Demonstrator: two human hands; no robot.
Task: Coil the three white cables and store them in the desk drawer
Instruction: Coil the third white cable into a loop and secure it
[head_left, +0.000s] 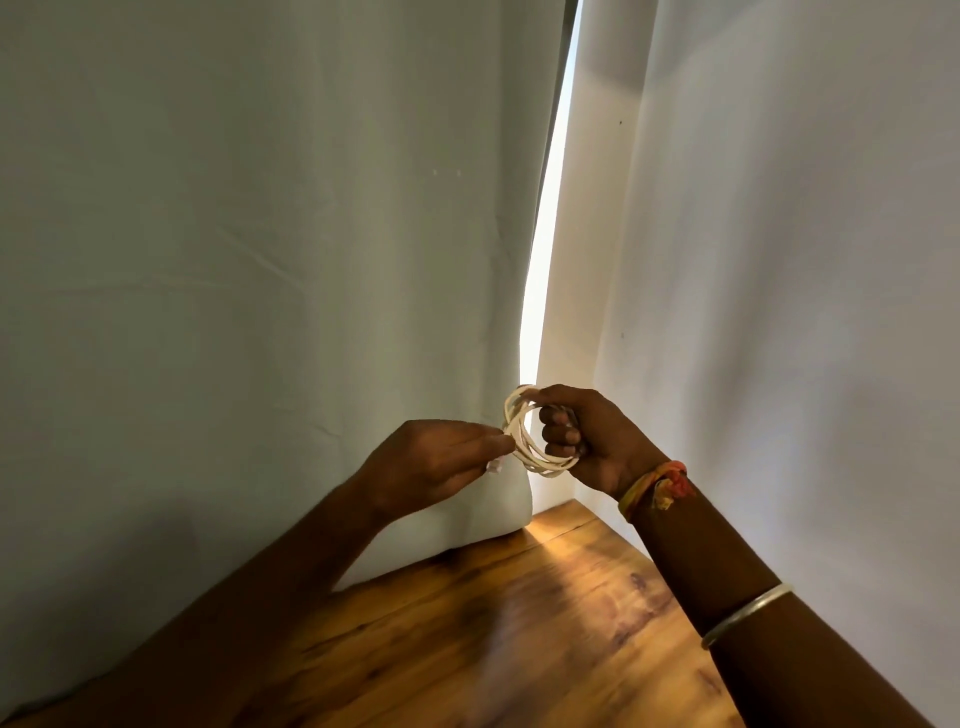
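Two pale curtains hang across the back of the scene, the left one greyish-green in shade and the right one whiter. Between them runs a narrow gap where bright daylight comes through. Below lies a wooden worktop with dark grain, lit warm gold near the gap, and the left curtain's hem rests on it.
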